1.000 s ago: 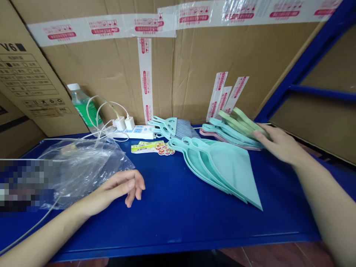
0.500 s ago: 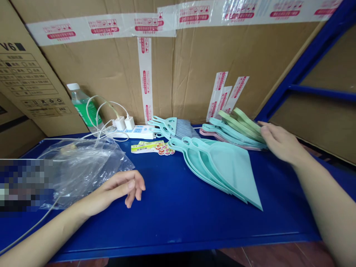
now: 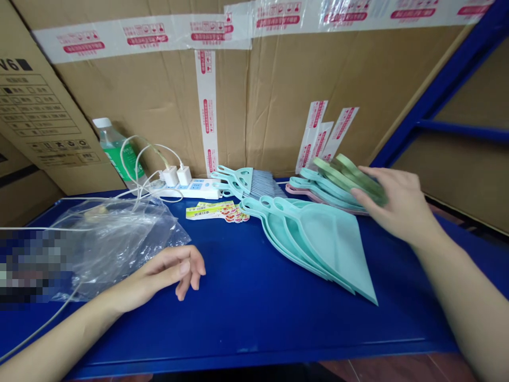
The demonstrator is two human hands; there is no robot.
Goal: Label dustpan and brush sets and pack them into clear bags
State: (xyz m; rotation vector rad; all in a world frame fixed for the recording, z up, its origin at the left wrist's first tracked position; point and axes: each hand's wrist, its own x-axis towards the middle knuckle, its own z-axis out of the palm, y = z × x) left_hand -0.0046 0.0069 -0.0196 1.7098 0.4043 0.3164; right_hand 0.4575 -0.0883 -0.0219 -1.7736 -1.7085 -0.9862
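My right hand (image 3: 401, 204) is at a stack on the right, its thumb and fingers around the right end of a pale green dustpan (image 3: 361, 178). That end is partly hidden by the hand. Under the green pieces lie teal dustpans (image 3: 332, 185) and a pink one (image 3: 299, 187). Mid-table, several mint dustpans (image 3: 330, 233) overlap, handles pointing to the back left. Small mint brushes (image 3: 246, 180) with grey bristles lie behind them. My left hand (image 3: 175, 270) rests in front of a clear plastic bag (image 3: 115, 233), fingers loosely bent and apart, holding nothing.
Yellow printed cards (image 3: 210, 210) lie by the dustpan handles. A white power strip (image 3: 202, 188) with chargers and cables stands at the back, beside a green-labelled bottle (image 3: 123, 156). A large taped carton (image 3: 274, 95) closes off the back. A blue frame bar (image 3: 437, 79) rises at right.
My right hand has moved left and further over the stack, from its outer edge onto the green dustpan. My left hand has barely moved.
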